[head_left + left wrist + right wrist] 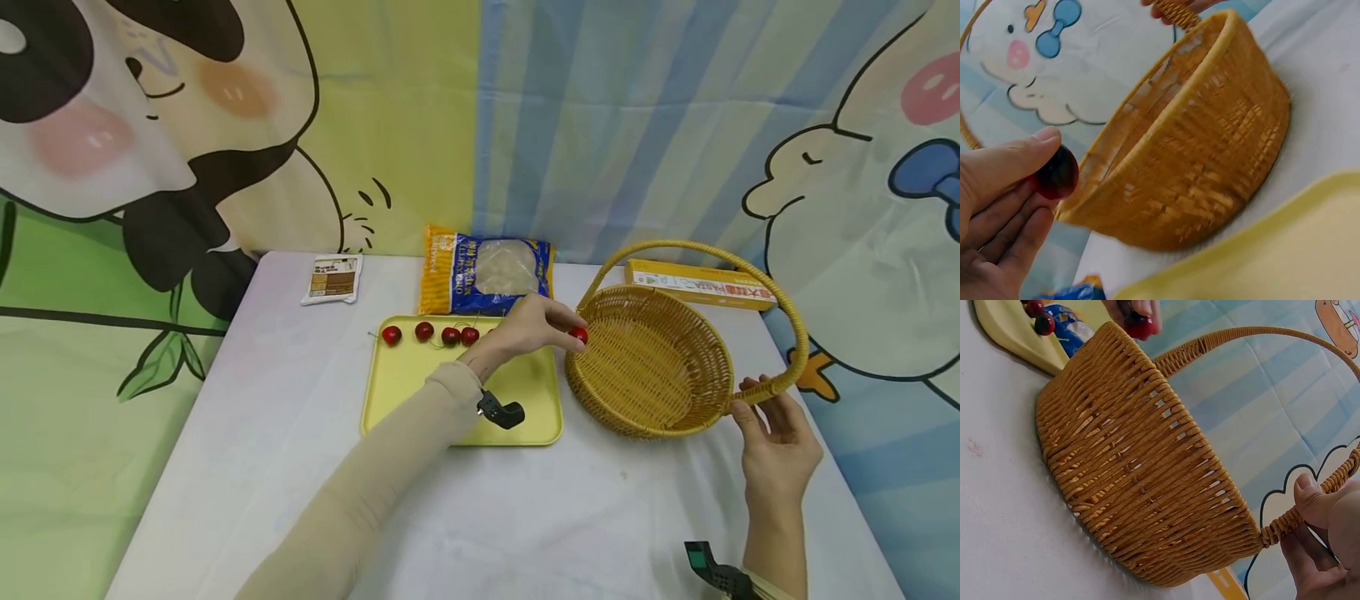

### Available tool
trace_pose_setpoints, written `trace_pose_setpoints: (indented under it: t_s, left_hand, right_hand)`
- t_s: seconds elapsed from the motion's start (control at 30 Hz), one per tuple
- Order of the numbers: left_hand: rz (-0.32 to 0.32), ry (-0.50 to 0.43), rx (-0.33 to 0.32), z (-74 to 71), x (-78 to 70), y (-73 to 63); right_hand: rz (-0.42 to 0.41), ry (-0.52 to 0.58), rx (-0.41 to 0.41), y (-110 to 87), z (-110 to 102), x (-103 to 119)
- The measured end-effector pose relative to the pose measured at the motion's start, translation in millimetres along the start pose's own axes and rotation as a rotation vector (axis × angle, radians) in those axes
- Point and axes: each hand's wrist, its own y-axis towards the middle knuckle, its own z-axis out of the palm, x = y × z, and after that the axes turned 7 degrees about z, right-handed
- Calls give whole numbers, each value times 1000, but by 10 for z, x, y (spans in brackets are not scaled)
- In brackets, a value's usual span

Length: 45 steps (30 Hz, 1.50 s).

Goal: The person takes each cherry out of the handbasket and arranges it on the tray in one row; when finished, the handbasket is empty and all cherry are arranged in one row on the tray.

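Between thumb and fingers my left hand (534, 325) pinches a red cherry (578, 335) at the left rim of a wicker basket (651, 362). In the left wrist view that cherry (1057, 173) looks dark and glossy beside the basket's rim. My right hand (780, 433) grips the base of the basket's handle on the right; the right wrist view shows thumb and fingers around the wrapped handle (1285, 526). No cherries show inside the basket in the head view. Several cherries (424, 332) lie in a row along the back of a yellow tray (517, 417), partly hidden by my left hand.
Behind the tray lies a blue and yellow food bag (487, 271). A small brown and white packet (333, 279) is at the back left. Behind the basket sits a yellow pasta box (697, 283). A printed curtain (600, 125) hangs along the table's back.
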Motion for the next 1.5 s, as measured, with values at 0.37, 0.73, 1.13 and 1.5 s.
trace_pose_setpoints:
  t_s: [0.37,0.73,1.13,1.5]
  left_hand:
    - [-66,205,-17,-380,396,-70]
    - [-49,378,1,-428,519,-51]
    - [-39,457,17,-453,570,-81]
    - [-86,253,-141,-690,563,-340]
  right_hand:
    - [-43,-16,10,10,17,-16]
    - [-17,3,10,24,16,-26]
    - [-43,-12,25,25,52,-38]
    - [-14,-11,38,82,115,-40]
